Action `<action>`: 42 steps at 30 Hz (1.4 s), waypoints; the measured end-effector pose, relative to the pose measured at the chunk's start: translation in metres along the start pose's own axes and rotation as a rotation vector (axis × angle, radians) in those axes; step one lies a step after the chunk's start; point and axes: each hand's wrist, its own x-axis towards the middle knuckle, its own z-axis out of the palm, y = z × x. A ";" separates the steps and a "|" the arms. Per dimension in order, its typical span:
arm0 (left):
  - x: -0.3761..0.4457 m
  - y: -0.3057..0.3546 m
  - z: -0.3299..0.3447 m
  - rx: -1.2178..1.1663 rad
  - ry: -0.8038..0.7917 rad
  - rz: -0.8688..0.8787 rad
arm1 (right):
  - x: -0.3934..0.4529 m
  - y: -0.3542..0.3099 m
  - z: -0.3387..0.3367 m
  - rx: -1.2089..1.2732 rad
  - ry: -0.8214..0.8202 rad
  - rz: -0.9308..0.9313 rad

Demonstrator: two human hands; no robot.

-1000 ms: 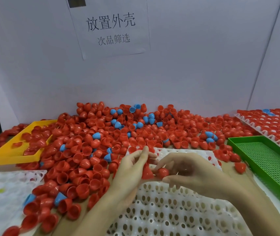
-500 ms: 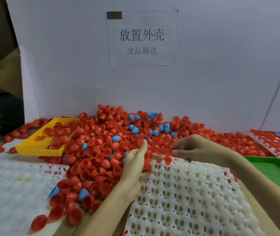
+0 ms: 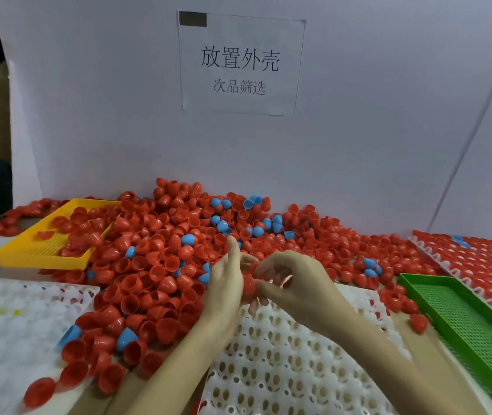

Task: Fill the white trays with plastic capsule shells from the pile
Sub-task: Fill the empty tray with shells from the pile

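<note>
- Your right hand [image 3: 295, 283] pinches a red shell [image 3: 249, 283] between thumb and curled fingertips, and your left hand [image 3: 226, 283] stands just beside it with fingers straight up, its palm touching the same shell; if the left hand carries more shells in the palm, you cannot tell from here.
- Half a second ago your hands were apart at the edge of the pile; now they meet over the far edge of the white tray [image 3: 283, 354], so a shell is picked and ready for setting down.
- The tray directly under and toward you from the grip shows only empty pockets, so I judge the filling of this tray is just at the start.
- The pile [image 3: 160, 253] lies left of and beyond the grip, touching the left wrist side; loose shells spill to the tray's left border.
- Right of the grip, a green basket [image 3: 472, 324] sits near the tray, with stray shells between them.
- Farther left a second white tray [image 3: 14, 324] and a yellow basket [image 3: 56, 238] lie well apart.
- The most free room is toward you, over the tray.
</note>
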 end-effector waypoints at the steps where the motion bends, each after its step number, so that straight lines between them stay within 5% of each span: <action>1: -0.002 -0.001 0.001 0.082 0.009 0.067 | -0.003 0.001 0.001 0.020 0.037 0.020; 7: -0.008 -0.010 0.012 0.368 0.028 0.372 | -0.017 0.008 0.004 0.024 0.081 0.053; 18: -0.020 -0.014 0.019 0.423 -0.156 0.334 | -0.028 0.041 -0.015 0.336 -0.109 0.094; 25: -0.014 -0.028 0.019 0.545 -0.213 0.527 | -0.035 0.042 -0.005 0.357 0.063 0.149; 36: -0.013 -0.024 0.019 0.533 -0.178 0.339 | -0.038 0.045 -0.010 0.200 -0.010 0.114; 39: -0.011 -0.022 0.013 0.871 -0.137 0.523 | -0.031 0.057 -0.019 0.137 0.036 0.138; 42: -0.013 -0.021 0.011 1.171 -0.271 0.624 | -0.018 0.077 -0.031 -0.011 0.101 0.161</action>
